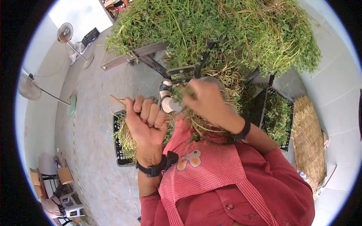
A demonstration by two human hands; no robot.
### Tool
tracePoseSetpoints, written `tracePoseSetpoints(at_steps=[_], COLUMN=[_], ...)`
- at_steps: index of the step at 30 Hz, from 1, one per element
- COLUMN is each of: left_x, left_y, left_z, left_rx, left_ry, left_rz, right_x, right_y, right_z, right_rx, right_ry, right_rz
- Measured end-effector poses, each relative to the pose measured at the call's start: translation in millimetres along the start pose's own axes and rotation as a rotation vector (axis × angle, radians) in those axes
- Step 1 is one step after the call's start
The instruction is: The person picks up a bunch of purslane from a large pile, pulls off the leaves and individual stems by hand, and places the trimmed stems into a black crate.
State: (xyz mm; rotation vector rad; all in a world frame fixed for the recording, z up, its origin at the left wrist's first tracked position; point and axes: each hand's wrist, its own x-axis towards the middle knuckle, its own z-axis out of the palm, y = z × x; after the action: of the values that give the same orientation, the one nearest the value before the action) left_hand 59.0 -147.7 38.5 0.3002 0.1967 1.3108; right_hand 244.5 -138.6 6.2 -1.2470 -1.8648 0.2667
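Note:
My left hand (pixel 146 119) is closed in a fist, palm side up, around plant stems. A tan stalk end (pixel 117 100) pokes out past the thumb, and thin stems (pixel 172 118) come out at the other side of the fist. To its right, my right hand (pixel 206 101) is curled with its fingertips at some green leafy sprigs (pixel 177 93); motion blurs it slightly. More loose green stems (pixel 198 124) lie over my lap beneath this hand. A large heap of leafy green plants (pixel 211 26) rises in front of both hands.
The heap rests on a dark frame (pixel 151 66). A black crate (pixel 120 148) of stems stands at left, another crate (pixel 290 124) of greens at right. A rolled straw mat (pixel 309 143) lies by the right wall. Two fans (pixel 65 33) and a white stool (pixel 71 205) stand at left.

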Motion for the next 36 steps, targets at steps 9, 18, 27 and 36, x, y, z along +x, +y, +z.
tracePoseSetpoints(at_steps=[9,18,27,36], left_x=[5.5,10.1,9.3,8.7], left_y=[20.3,22.5,22.2,14.9], left_z=[-2.7,-9.3,-12.5,-9.0], left_rx=[-0.184,-0.182,-0.216,-0.171], left_ry=[-0.055,0.028,-0.025,0.04], left_rz=[0.051,0.2,0.262,0.268], right_x=[8.2,-25.5,-30.9,-22.0], right_y=[2.9,-25.8,-37.4,-36.1], right_z=[-45.6,-28.4,-2.0,5.9], right_rx=[1.237,0.489,0.319,0.354], right_ry=[-0.318,-0.352,-0.187,-0.206], right_rz=[0.642,0.003,0.232,0.114])
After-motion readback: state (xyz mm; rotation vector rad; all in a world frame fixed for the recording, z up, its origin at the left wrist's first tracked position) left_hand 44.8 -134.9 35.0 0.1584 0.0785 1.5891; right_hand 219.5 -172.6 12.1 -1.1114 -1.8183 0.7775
